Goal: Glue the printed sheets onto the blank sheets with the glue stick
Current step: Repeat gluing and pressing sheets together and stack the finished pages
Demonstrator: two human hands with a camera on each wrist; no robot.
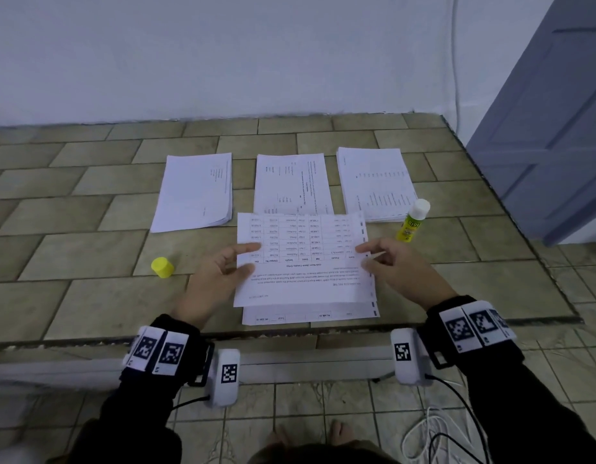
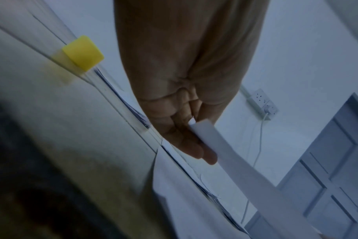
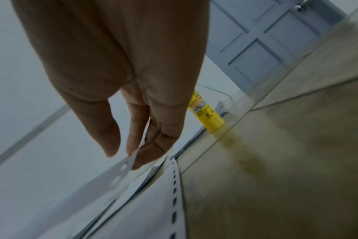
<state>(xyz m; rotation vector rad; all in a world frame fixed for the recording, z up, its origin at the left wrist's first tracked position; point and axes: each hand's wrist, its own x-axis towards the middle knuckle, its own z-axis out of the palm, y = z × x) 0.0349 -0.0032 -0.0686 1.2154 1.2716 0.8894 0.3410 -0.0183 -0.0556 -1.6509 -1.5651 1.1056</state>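
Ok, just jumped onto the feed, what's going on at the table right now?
A person holds a printed sheet by both side edges, left hand and right hand, just above another sheet at the table's near edge. The uncapped glue stick stands at the right, its yellow cap lies at the left. Three paper stacks sit behind.

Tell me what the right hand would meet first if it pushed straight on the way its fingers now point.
The right hand pinches the right edge of the printed white sheet and its fingers point left across it. Going straight on, it would probably meet the left hand holding the opposite edge; depth is unclear.
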